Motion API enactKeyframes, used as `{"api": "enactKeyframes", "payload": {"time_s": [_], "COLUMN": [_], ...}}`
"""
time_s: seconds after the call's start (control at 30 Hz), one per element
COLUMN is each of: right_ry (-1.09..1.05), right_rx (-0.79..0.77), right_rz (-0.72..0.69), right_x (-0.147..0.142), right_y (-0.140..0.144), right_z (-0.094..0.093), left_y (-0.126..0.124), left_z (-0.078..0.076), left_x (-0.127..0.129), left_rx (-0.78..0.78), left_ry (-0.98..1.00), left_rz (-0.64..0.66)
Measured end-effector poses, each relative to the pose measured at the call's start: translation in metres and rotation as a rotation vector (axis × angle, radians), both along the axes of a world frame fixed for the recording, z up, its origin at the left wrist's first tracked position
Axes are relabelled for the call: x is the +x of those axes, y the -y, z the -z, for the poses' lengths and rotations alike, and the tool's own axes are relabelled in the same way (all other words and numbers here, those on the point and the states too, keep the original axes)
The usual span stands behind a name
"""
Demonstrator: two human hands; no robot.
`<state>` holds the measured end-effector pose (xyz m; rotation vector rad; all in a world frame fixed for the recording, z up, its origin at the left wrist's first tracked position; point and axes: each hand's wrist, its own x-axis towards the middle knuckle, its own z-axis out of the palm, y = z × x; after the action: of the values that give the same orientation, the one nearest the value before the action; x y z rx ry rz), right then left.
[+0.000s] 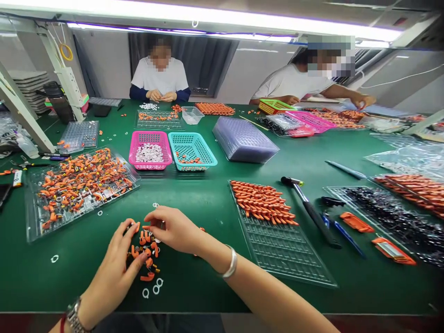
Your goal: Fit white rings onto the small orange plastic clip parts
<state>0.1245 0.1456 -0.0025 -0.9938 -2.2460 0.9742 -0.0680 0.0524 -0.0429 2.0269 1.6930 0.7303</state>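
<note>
A small heap of orange earbud shells (144, 238) lies on the green table near its front edge. My left hand (113, 268) rests over the heap's left side, thumb and fingers apart, the thumb touching the shells. My right hand (176, 231) comes in from the right, its thumb and fingertips curled together above the heap. An orange bit shows by those fingertips, but what they hold is mostly hidden. White rings (156, 289) lie just in front of the heap.
Left stands a tray heaped with orange earbud parts (86, 185). Behind are a pink basket (132, 159), a blue basket (211, 159) and stacked clear trays (243, 138). Right are a part-filled tray (280, 259), a black-handled hammer (315, 219) and a blue pen (348, 238). Two people sit opposite.
</note>
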Motion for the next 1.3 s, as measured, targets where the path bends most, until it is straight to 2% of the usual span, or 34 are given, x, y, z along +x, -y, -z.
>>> {"api": "enactKeyframes", "payload": {"time_s": [0.1,0.17,0.33,0.4,0.53,0.6,0.63,0.77,0.83,1.03,1.3], "right_ry": [-0.124,-0.215,-0.715,-0.826,-0.99,-1.016,-1.0,-0.734,-0.592,-0.469,-0.515], "right_rx": [-0.125,-0.232,-0.816,-0.916,-0.994,-0.941,-0.849,-0.19,0.019,0.172,0.202], "right_rz": [0.033,0.053,0.162,0.223,0.328,0.336,0.329,0.33,0.327,0.257,0.222], "right_x": [0.017,0.025,0.029,0.027,0.02,0.02,0.02,0.026,0.029,0.03,0.026], "right_y": [0.021,0.037,0.073,0.085,0.107,0.115,0.119,0.125,0.126,0.124,0.122], "right_z": [-0.001,0.001,0.008,0.012,0.022,0.026,0.028,0.028,0.026,0.026,0.026], "left_y": [0.0,0.003,0.019,0.024,0.031,0.034,0.035,0.04,0.043,0.05,0.054], "left_z": [-0.006,-0.014,-0.029,-0.032,-0.034,-0.035,-0.035,-0.036,-0.035,-0.029,-0.03], "left_x": [0.017,0.026,0.043,0.048,0.052,0.051,0.051,0.048,0.047,0.047,0.048], "left_rx": [0.013,0.102,0.341,0.352,0.299,0.26,0.231,0.092,0.068,0.153,0.122], "left_ry": [0.097,0.144,0.292,0.336,0.428,0.469,0.49,0.576,0.607,0.611,0.606], "left_rz": [0.021,0.004,0.121,0.134,0.139,0.125,0.119,0.131,0.128,0.066,0.062]}}
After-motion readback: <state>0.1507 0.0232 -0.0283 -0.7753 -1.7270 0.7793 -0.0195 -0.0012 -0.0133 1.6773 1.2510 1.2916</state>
